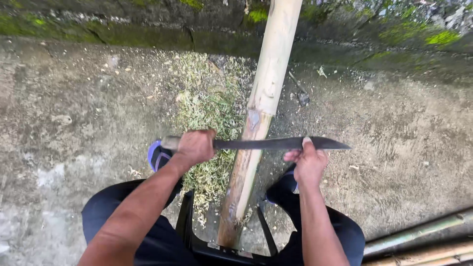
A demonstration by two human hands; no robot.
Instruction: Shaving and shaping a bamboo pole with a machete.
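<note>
A long bamboo pole (263,93) runs from between my knees up to the mossy wall, its lower end resting on a black chair (192,236). A dark, long-bladed knife (276,143) lies crosswise over the pole. My left hand (196,147) grips the knife's handle to the left of the pole. My right hand (309,162) holds the blade near its tip, thumb pressed on the back of the blade. The pole's skin is scraped pale where the blade sits.
A heap of greenish bamboo shavings (209,108) covers the concrete floor left of the pole. A mossy wall base (148,29) runs along the top. More bamboo poles (423,241) lie at the bottom right. My feet wear blue slippers (156,155).
</note>
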